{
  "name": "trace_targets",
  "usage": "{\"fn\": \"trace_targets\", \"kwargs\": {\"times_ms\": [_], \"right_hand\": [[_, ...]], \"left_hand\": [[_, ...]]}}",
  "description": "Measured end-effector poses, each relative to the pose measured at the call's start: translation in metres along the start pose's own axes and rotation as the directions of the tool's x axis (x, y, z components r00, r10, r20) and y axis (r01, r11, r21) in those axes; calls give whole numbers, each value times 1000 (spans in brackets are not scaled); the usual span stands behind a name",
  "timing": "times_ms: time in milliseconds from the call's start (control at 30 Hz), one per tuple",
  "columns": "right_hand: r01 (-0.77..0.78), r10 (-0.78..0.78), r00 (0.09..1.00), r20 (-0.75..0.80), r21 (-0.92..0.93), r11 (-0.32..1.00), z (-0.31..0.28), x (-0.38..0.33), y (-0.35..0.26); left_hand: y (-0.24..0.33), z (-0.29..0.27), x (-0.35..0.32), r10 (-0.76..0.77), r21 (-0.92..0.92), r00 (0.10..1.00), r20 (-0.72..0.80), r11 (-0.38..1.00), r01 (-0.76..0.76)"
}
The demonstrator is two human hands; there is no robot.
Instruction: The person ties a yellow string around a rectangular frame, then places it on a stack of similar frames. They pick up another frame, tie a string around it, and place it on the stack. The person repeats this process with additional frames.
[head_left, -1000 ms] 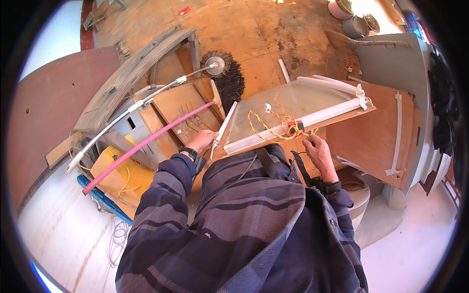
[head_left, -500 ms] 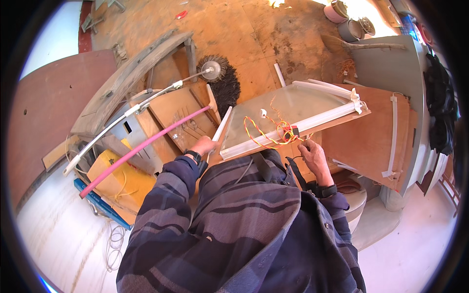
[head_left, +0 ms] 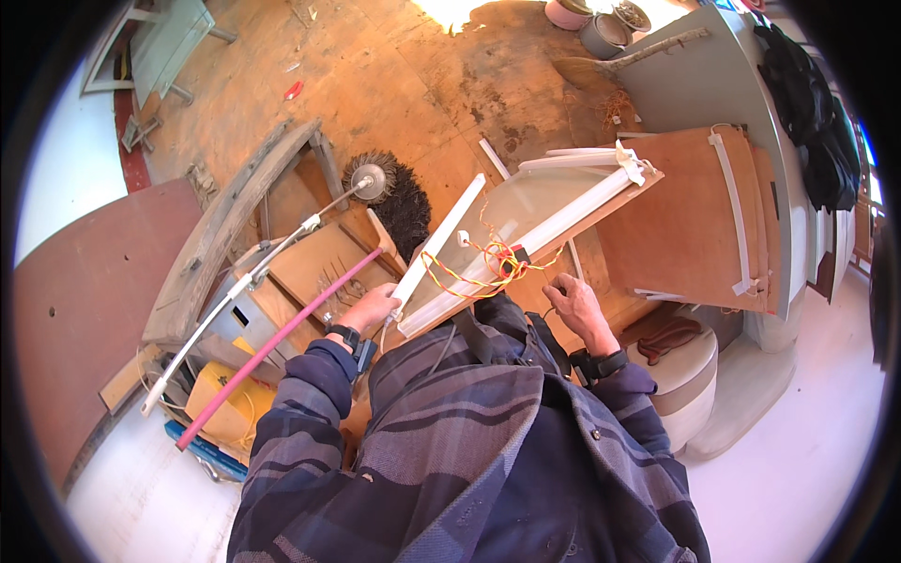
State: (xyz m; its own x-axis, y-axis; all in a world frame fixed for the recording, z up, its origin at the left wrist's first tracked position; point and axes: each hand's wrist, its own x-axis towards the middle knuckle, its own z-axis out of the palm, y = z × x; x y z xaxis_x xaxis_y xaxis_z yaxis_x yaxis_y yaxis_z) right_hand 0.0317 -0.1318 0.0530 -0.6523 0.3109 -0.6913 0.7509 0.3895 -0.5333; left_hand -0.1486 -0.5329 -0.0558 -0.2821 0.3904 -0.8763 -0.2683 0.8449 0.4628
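Observation:
A flat board with a glassy top (head_left: 549, 202) rests across my lap, white strips along its edges. Along its near edge runs a white tube-like strip (head_left: 526, 254). My left hand (head_left: 373, 308) is closed around the lower end of another white strip (head_left: 439, 244), which slants up along the board's left side. A tangle of twisted red and yellow wire (head_left: 502, 266) with a small black block lies over the near strip. My right hand (head_left: 574, 305) is right of the wire, apart from it, with fingers curled together; whatever they may pinch is hidden.
To my left lie a pink pole (head_left: 282, 352), a white pole with a round brush (head_left: 374, 181), a curved wooden bench (head_left: 202, 239) and a yellow box (head_left: 225, 399). Brown boards (head_left: 690, 225) lean at the right. A round stool (head_left: 674, 375) stands by my right arm.
My right hand has come away from the twisted wire. My left hand has raised the white strip, which now stands farther over the board. The view has shifted.

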Motion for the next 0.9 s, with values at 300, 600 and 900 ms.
{"fn": "trace_targets", "kwargs": {"times_ms": [300, 600, 900], "right_hand": [[-50, 54, 997, -48, 80, 996, 9, -16, 16], [-76, 85, 995, -54, 159, 984, 20, -20, 19], [-74, 96, 984, -153, 145, 987, 27, -8, -1]], "left_hand": [[4, -5, 21, -64, 176, 985, 161, 984, 35], [-26, -20, 23, -11, 359, 975, 220, 931, -71], [-44, -18, -9, -355, -378, 912, 207, 831, 409]]}}
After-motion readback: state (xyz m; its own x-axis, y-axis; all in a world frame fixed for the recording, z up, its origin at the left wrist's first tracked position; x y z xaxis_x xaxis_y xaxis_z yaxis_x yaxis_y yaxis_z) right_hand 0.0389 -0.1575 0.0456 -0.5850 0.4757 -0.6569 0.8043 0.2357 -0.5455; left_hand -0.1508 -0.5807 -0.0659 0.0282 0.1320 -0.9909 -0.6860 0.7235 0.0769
